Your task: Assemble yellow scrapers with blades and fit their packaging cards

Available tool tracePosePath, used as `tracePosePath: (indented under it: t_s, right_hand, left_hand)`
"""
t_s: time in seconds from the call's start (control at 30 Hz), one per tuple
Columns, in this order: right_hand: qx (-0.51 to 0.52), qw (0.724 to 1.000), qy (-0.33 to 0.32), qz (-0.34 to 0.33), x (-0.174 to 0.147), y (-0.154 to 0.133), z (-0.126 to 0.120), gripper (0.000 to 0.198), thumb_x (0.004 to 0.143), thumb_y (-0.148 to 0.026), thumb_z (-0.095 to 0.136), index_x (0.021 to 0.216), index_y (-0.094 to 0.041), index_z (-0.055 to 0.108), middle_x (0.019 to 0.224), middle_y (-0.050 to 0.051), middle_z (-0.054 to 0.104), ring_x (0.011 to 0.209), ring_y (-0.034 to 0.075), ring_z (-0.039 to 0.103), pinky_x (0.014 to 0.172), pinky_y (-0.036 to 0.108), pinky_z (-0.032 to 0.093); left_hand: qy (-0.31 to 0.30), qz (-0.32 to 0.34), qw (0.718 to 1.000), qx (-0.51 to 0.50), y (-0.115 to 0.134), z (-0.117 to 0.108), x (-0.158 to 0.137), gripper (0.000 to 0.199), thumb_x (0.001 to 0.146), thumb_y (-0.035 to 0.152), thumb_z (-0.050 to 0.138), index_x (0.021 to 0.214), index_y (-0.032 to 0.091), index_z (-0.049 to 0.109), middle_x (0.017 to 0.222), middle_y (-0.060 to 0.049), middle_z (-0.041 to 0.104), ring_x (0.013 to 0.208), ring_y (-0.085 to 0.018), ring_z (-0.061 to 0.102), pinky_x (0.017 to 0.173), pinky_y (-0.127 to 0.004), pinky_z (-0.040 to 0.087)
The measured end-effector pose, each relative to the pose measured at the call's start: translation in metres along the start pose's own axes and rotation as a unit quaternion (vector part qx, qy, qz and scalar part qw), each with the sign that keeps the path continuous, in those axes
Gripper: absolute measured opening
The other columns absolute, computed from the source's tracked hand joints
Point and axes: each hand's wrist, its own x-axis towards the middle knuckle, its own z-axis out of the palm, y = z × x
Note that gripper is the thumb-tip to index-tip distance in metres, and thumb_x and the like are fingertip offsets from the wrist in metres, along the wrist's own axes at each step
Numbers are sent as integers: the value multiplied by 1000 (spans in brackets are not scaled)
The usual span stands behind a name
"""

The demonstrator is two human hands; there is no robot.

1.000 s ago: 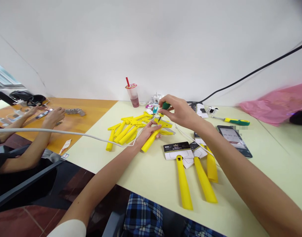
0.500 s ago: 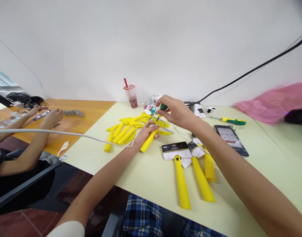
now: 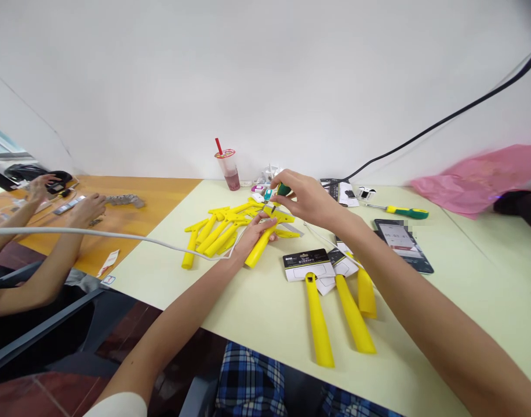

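Note:
My left hand (image 3: pixel 250 236) is wrapped round a yellow scraper (image 3: pixel 260 248), its handle slanting toward me and its wide head pointing away. Above that head, my right hand (image 3: pixel 306 197) grips the green handle of a screwdriver (image 3: pixel 283 189). The screwdriver points down at the scraper's head; whether its tip sits in a screw is too small to tell. Left of my left hand lies a heap of yellow T-shaped scrapers (image 3: pixel 213 238). Another scraper head with a metal blade (image 3: pixel 288 234) shows just beyond my left fingers.
Nearer me lie several yellow handles (image 3: pixel 320 324) with printed cards (image 3: pixel 308 264). A phone (image 3: pixel 403 246), a yellow-green screwdriver (image 3: pixel 407 212) and a pink bag (image 3: pixel 491 179) are on the right. A drink cup (image 3: pixel 229 171) stands behind. A white cable (image 3: pixel 117 233) crosses at left, near a co-worker's hand (image 3: pixel 89 209).
Both my hands keep nearly the same pose over the scraper, with the view shifted slightly. At the far left, a co-worker's hand has lifted from the orange table.

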Motion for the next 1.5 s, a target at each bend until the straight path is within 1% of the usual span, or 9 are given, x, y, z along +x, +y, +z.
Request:
tracePosePath:
  t_s: [0.13, 0.4, 0.67, 0.73, 0.83, 0.97, 1.13, 1.37, 1.5]
  right_hand:
    - [-53, 998, 2, 25, -1, -3, -4, 12, 103, -32, 63, 99, -25, 55, 99, 7, 70, 85, 26, 64, 78, 39, 49]
    - [38, 999, 4, 4, -3, 2, -2, 23, 98, -16, 56, 118, -26, 55, 128, 13, 64, 115, 29, 66, 95, 46, 57]
    - [-22, 998, 55, 38, -4, 3, 7, 13, 106, -36, 64, 105, -26, 57, 102, 6, 71, 82, 22, 66, 77, 37, 54]
    - [-18, 998, 48, 35, -4, 2, 6, 10, 107, -33, 60, 113, -26, 56, 109, 9, 70, 90, 24, 67, 83, 40, 55]
    - [26, 999, 31, 8, -5, 0, 6, 31, 103, -23, 56, 133, -25, 51, 133, 16, 62, 117, 29, 66, 99, 48, 56]
    - [77, 996, 42, 22, -6, 0, 11, 35, 106, -24, 52, 140, -28, 52, 155, 16, 53, 127, 27, 66, 91, 44, 63]
    - [5, 998, 58, 40, -8, 3, 17, 18, 108, -37, 61, 123, -28, 58, 118, 9, 70, 97, 25, 70, 86, 43, 61]
    - [47, 999, 18, 6, -6, 0, 14, 39, 107, -21, 52, 145, -28, 47, 150, 18, 55, 138, 31, 61, 107, 53, 58]
    - [3, 999, 37, 23, -7, -1, 18, 19, 110, -29, 55, 129, -31, 59, 135, 12, 67, 119, 28, 70, 92, 45, 63]
  left_hand:
    - [-8, 3, 1000, 7, -1, 1, -1, 60, 71, 34, 99, 103, 24, 49, 90, 6, 71, 49, -7, 59, 66, -30, 59]
    - [2, -6, 1000, 4, -1, -1, 2, 61, 72, 35, 99, 102, 24, 47, 86, 7, 69, 49, -6, 59, 65, -28, 58]
    - [-18, -4, 999, 26, -2, 6, -2, 63, 68, 40, 100, 102, 24, 49, 74, 8, 67, 47, -10, 61, 67, -32, 60]
    - [-20, -5, 999, 26, -2, 5, -2, 62, 69, 40, 100, 102, 24, 49, 75, 8, 68, 47, -10, 62, 67, -32, 60]
    - [-8, -6, 1000, 16, -3, 1, 0, 62, 71, 39, 99, 102, 25, 48, 79, 8, 69, 48, -9, 61, 66, -30, 59]
    - [-6, -10, 1000, -4, -2, -1, 1, 60, 73, 39, 98, 103, 25, 48, 83, 7, 69, 50, -8, 61, 65, -29, 58]
    - [-15, -9, 1000, 8, -1, 4, -2, 63, 70, 40, 100, 102, 25, 48, 72, 10, 63, 48, -10, 61, 66, -31, 59]
    - [4, -25, 1000, -1, -1, 0, 1, 63, 72, 43, 98, 103, 25, 46, 88, 3, 73, 50, -8, 62, 65, -29, 59]
    - [2, -30, 999, -21, -1, 0, 0, 63, 72, 42, 98, 103, 24, 47, 83, 4, 71, 51, -9, 61, 68, -31, 59]
